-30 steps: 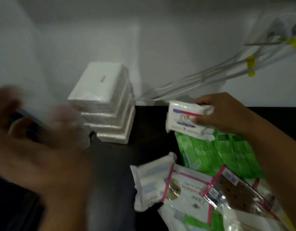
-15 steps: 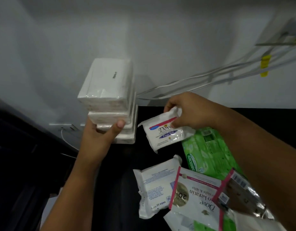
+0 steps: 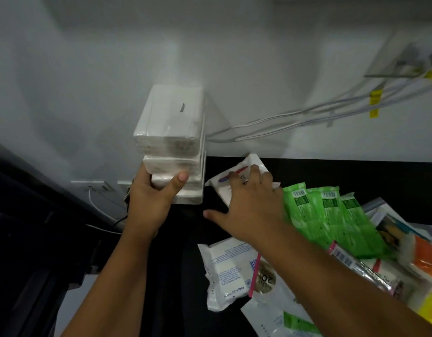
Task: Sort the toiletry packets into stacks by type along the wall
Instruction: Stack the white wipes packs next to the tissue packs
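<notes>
- The left hand [image 3: 154, 200] is now clamped on the lower part of the stack of white packets [image 3: 170, 122]. The thumb lies across the front and the fingers wrap the left side. A second ago this hand was only a blur sweeping in, so it has arrived and is steadying the pile.
- The stack stands on the left end of the black table [image 3: 343, 173], close against the wall [image 3: 113, 69]. Its upper packets sit slightly off-square from the lower ones.
- The small white packet [image 3: 234, 175], printed in red and blue, was pinched in the air half a second ago. It now lies on the table just right of the stack, near the wall.
- The right hand [image 3: 254, 205] rests on it with fingers spread flat and the thumb splayed well clear, so it no longer grips the packet.
- Judgement: this starts a second type's spot along the wall, and the hand looks about ready to let go.
- Unsorted items remain: the fanned green packets [image 3: 331, 220], a wipes packet [image 3: 226, 271] and other sachets nearer the person.
</notes>
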`<state>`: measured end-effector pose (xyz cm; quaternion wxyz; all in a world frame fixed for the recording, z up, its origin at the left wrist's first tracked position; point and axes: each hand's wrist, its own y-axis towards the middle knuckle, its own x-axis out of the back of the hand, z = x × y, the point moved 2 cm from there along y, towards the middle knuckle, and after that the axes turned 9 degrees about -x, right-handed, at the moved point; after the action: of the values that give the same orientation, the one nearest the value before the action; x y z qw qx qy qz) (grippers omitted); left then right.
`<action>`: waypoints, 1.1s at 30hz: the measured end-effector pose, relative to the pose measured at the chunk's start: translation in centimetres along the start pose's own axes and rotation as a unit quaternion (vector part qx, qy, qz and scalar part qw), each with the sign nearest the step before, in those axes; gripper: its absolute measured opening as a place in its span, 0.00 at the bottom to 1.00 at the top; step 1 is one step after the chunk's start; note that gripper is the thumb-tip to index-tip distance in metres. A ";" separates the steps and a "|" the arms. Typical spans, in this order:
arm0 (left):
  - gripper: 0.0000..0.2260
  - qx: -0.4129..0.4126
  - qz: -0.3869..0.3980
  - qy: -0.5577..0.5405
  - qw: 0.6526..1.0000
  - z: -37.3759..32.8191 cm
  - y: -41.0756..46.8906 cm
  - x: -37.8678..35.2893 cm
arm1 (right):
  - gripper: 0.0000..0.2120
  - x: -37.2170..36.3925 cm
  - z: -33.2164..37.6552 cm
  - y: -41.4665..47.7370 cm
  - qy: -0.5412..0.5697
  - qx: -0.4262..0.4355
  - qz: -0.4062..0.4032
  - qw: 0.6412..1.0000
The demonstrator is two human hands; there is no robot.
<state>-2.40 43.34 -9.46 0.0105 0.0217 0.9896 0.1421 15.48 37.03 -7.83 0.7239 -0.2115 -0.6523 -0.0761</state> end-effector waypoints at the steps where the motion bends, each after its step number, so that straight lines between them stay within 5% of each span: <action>1: 0.22 -0.003 0.002 -0.001 1.000 0.0 -0.1 0.0 | 0.47 -0.4 -0.1 -0.1 -0.013 -0.004 0.000 1.000; 5: 0.22 -0.009 0.024 0.001 1.000 0.4 -0.8 0.3 | 0.38 -0.9 -1.5 0.3 0.014 0.060 -0.012 0.998; 16: 0.23 -0.006 0.041 -0.002 0.999 0.5 -1.1 0.6 | 0.40 -0.9 -3.1 4.6 -0.037 0.185 0.008 0.982; 23: 0.26 -0.008 0.053 0.003 0.999 0.1 -1.3 0.8 | 0.42 -0.7 -2.9 4.5 -0.051 0.177 -0.004 0.983; 27: 0.27 -0.009 0.083 0.002 0.996 -1.6 -2.1 1.2 | 0.41 -0.3 -3.1 2.2 0.056 0.142 -0.036 0.988; 33: 0.26 0.127 -0.069 0.144 0.979 -3.0 -7.8 1.1 | 0.30 -0.1 -4.4 -3.9 0.216 0.161 0.007 0.963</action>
<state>-3.84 35.11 -8.81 -0.1252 -0.0662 0.9898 0.0158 17.95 31.73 -7.41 0.8725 -0.0754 -0.4827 -0.0087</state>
